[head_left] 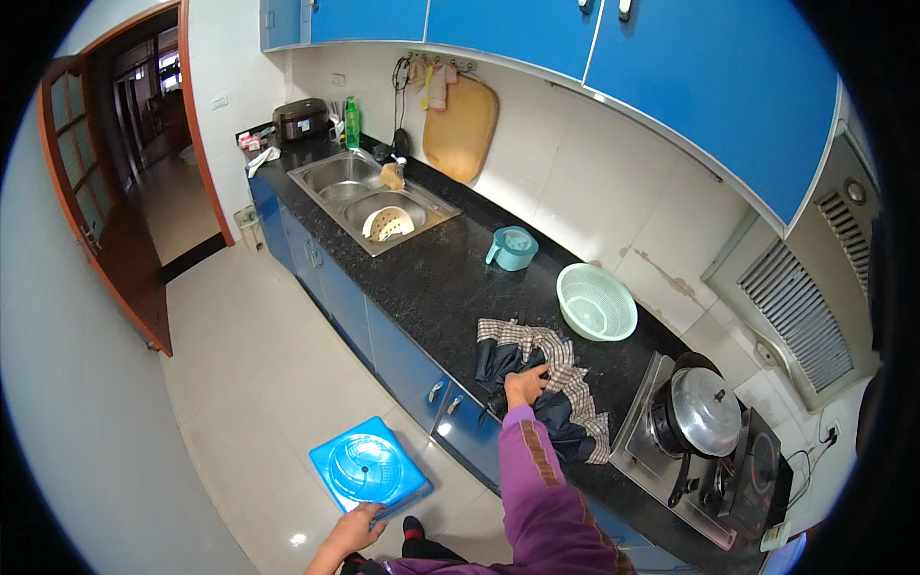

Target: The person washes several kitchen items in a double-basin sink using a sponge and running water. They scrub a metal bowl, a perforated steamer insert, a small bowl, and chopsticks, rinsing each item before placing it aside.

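My right hand (527, 387), at the end of a purple sleeve, rests on a dark cloth with checked trim (568, 374) that lies crumpled on the black countertop. Its fingers are partly curled at the cloth; whether they grip it cannot be told. Low in the view, my left hand (356, 528) has its fingers apart near the edge of a blue plastic stool (368, 463) on the floor. Whether that hand touches the stool is unclear.
A pale green colander (596, 302) and a teal lidded container (512, 248) stand behind the cloth. Right of it is a gas stove (636, 445) with a lidded pan (706, 411). A double sink (338, 176) lies farther left. Blue cabinets (503, 32) hang above.
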Demonstrator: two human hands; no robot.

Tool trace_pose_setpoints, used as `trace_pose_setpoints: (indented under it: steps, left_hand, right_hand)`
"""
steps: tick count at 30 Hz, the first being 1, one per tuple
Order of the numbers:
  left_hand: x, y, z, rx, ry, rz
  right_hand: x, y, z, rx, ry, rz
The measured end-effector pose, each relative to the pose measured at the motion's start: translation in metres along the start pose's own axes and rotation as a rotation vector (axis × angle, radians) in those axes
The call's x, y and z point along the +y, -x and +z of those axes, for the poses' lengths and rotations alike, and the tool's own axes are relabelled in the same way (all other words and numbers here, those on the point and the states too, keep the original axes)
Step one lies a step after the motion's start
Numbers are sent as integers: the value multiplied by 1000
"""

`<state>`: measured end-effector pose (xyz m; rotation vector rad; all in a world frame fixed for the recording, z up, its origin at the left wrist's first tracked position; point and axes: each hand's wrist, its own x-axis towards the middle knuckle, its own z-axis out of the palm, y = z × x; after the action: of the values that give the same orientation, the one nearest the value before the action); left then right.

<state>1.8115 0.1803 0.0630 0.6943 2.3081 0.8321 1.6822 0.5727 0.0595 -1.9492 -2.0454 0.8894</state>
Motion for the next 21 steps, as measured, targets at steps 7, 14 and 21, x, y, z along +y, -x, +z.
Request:
trace_pose_setpoints:
  steps: [7, 14, 21]
  left_hand:
    - [22, -69, -16, -298, 663, 97]
    - [30, -154, -3, -420, 1059, -198]
    - [49, -142, 10, -743, 1879, 8]
  right_hand:
    - [49, -17, -38, -55, -1093, -189]
    - [57, 110, -115, -352, -1515, -259]
    - [78, 190, -112, -553, -1189, -562]
